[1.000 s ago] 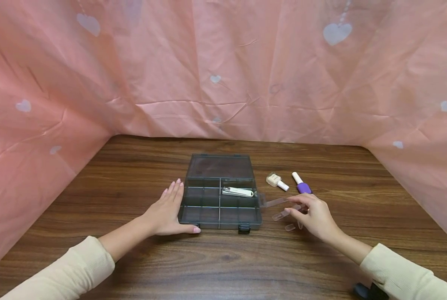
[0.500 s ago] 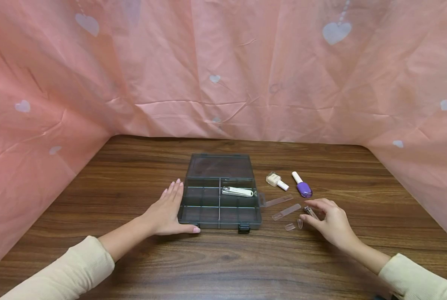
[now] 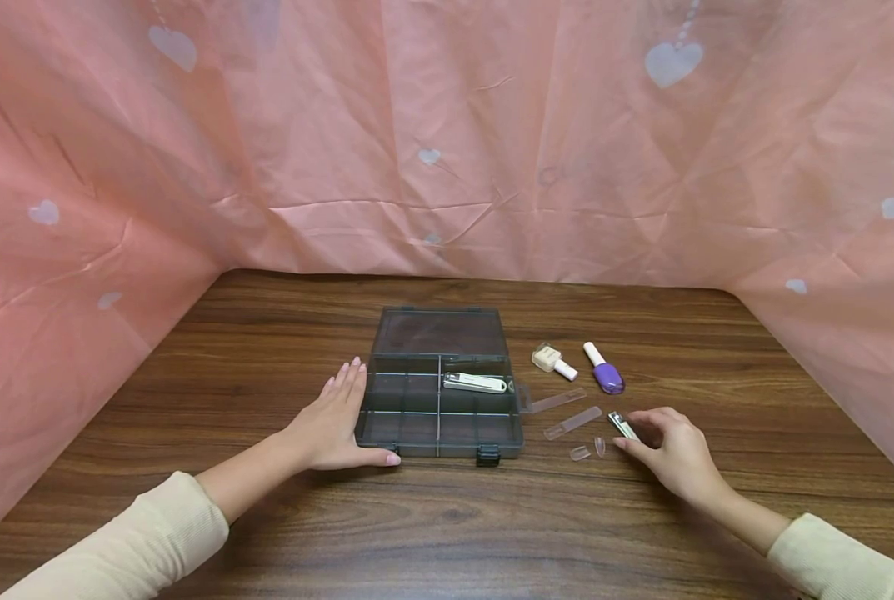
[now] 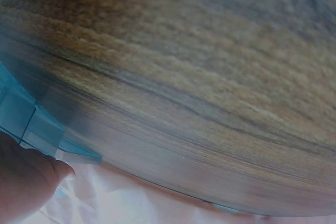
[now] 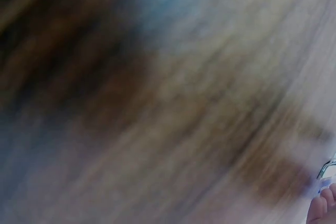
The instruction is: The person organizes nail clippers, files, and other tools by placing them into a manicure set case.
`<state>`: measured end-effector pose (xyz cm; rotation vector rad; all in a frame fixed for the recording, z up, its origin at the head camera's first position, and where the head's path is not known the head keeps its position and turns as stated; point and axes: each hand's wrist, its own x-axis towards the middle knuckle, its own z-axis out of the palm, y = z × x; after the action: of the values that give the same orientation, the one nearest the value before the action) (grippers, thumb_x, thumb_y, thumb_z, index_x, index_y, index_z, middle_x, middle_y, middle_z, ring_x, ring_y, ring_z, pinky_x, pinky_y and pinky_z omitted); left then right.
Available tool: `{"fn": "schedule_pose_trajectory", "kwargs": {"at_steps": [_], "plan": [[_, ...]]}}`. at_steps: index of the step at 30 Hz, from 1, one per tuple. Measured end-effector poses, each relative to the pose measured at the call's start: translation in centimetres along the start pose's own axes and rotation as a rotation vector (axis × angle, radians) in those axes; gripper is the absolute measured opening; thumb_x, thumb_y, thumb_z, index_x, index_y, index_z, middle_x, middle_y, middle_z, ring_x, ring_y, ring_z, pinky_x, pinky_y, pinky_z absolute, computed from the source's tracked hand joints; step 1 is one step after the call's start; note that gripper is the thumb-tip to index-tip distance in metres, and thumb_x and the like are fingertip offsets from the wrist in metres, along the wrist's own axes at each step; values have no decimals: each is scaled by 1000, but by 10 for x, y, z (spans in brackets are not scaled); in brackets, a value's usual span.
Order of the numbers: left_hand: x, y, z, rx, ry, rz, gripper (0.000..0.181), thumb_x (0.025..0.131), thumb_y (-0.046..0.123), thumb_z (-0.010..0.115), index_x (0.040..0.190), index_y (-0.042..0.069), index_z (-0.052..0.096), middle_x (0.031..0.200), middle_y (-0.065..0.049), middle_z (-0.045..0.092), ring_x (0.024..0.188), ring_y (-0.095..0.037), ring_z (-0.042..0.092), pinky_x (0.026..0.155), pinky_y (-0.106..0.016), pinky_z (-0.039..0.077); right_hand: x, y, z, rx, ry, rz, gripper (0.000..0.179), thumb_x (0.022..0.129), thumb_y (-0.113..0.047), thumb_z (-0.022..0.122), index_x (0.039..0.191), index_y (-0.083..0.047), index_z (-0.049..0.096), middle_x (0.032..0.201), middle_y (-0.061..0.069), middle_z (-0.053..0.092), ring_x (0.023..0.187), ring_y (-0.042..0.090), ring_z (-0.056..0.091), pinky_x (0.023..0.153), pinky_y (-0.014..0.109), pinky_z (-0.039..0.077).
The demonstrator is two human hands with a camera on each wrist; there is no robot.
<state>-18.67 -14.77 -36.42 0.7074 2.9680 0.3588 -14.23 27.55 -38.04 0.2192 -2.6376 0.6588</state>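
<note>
Box (image 3: 439, 450), dark and see-through, sits open on the wooden table (image 3: 447, 533), lid (image 3: 439, 332) laid back on the far side, which leaves the compartments reachable from above. Left hand (image 3: 337, 421) lies along its left wall, fingers extended, thumb at the front corner; grasps nothing. Probably a brace, so the light plastic does not slide.

Right hand (image 3: 671, 454) is at the small nail clipper (image 3: 621, 425) on the table, right of the box. Thumb and forefinger stand either side of it, a sensible approach to something slim and flat. Cannot tell whether they pinch it; the right wrist view is mostly blur.

Larger nail clipper (image 3: 475, 383), white, lies crosswise in the box's right-hand section, its length suiting that direction. Dark slim item behind it; too dim to identify.

Between box and right hand: two translucent strips (image 3: 572, 423), slanted, apart from each other; two clear nail tips (image 3: 580, 453) nearer the person. Beyond, cream polish bottle (image 3: 546, 358) and purple polish bottle (image 3: 609, 379), both on their sides. Loose pieces all cluster on the right, presumably for that hand's easy reach.
</note>
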Motion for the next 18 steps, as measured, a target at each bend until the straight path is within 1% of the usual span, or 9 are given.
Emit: {"fn": "schedule_pose_trajectory", "kwargs": {"at_steps": [6,9,14,18], "plan": [[0,0,-1,-8,-4,1,125,67,72,62,145,-9,9,153,-27,6,143,-39,6,115,-51,16,0,3,-2,-13,-64,86,23,70,-13,78,86,2,70,84,13,64,71,20,59,57,26,43],[-1,1,-1,-10,-3,4,124,67,72,62,145,-9,9,153,-27,6,143,-40,6,115,-51,16,0,4,-2,-14,-74,112,19,71,-14,78,82,1,71,82,13,65,70,19,59,58,26,42],[-1,0,0,-10,4,4,124,67,72,62,145,-9,10,153,-27,7,143,-40,7,115,-51,16,0,4,-2,-17,-59,120,16,70,-12,78,78,0,72,81,12,65,68,20,61,58,27,43],[0,0,0,-7,8,4,125,66,72,62,145,-9,10,153,-27,6,143,-39,7,115,-51,16,0,4,-2,-12,-53,119,10,72,-11,77,73,-3,72,79,11,66,70,24,61,60,31,44]]}}
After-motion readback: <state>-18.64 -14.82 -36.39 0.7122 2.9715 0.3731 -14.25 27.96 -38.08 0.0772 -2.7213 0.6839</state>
